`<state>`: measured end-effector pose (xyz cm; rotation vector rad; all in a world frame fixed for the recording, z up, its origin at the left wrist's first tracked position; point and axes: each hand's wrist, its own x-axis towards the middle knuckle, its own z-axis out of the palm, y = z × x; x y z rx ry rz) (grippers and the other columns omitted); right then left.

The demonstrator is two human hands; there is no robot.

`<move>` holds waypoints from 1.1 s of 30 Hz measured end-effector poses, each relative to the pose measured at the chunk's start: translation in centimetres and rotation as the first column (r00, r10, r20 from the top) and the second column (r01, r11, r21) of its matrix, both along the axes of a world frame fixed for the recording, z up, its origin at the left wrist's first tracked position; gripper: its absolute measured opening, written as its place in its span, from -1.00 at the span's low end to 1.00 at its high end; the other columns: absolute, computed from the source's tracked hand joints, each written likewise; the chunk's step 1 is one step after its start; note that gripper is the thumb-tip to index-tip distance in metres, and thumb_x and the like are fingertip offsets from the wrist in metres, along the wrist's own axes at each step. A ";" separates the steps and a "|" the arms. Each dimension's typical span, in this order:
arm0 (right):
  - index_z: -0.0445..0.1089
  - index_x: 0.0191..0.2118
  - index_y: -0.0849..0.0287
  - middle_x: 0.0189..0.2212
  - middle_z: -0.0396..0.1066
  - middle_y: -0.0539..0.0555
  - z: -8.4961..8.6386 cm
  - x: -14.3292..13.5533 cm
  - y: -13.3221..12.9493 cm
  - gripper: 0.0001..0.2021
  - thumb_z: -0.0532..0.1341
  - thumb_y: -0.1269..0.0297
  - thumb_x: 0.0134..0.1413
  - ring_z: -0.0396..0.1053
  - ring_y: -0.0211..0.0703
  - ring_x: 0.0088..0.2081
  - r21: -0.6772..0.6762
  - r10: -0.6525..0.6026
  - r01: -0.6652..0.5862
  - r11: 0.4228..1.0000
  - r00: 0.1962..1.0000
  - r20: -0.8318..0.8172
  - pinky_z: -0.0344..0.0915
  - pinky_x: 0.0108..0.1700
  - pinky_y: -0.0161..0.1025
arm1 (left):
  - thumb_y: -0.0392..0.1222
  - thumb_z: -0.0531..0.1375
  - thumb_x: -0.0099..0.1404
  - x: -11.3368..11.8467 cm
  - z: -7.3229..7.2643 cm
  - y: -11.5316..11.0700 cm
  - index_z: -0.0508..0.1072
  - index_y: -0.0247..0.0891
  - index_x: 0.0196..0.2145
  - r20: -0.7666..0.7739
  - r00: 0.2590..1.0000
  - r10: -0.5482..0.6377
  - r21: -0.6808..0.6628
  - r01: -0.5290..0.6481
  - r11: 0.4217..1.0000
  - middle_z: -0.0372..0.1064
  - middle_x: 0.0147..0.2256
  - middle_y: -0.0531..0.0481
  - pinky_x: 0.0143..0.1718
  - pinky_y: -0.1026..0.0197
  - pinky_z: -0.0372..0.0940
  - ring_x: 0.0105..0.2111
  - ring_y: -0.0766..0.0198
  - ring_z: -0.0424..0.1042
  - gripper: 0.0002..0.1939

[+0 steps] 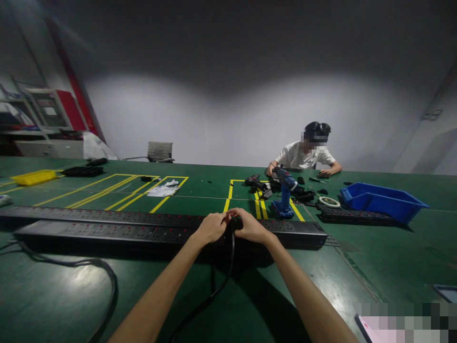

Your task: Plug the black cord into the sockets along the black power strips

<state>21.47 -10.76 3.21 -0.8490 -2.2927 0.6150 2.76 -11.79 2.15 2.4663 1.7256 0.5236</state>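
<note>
Two long black power strips (pixel 117 230) with rows of sockets and small red switches lie side by side across the table before me. Above their right part, my right hand (pixel 253 226) is closed around a black plug (pixel 236 223). A black cable (pixel 233 259) hangs from the plug over the near strip's edge and curves toward me. My left hand (pixel 213 227) is closed beside the plug, its fingertips meeting those of my right hand. What those left fingers grip is hidden.
A blue cordless drill (pixel 284 197) stands beyond the strips. At right lie a blue bin (pixel 383 200), a tape roll (pixel 329 202) and a shorter black strip (pixel 357 215). A co-worker (pixel 305 155) sits opposite. A loose cable (pixel 107 271) curls at left; a yellow tray (pixel 34 177) sits farther back.
</note>
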 end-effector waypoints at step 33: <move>0.31 0.05 0.15 -0.10 0.40 0.16 -0.5 -0.2 -1.0 -0.59 0.19 0.10 0.11 0.32 -0.07 -0.10 0.160 -0.191 0.160 0.974 0.960 0.203 0.16 -0.05 -0.20 | -0.20 -0.08 0.36 -0.2 -0.1 0.2 0.42 -0.17 -0.11 0.036 0.998 -0.050 0.001 0.050 0.999 0.47 -0.17 -0.08 -0.12 0.19 0.22 -0.15 0.15 0.43 -0.68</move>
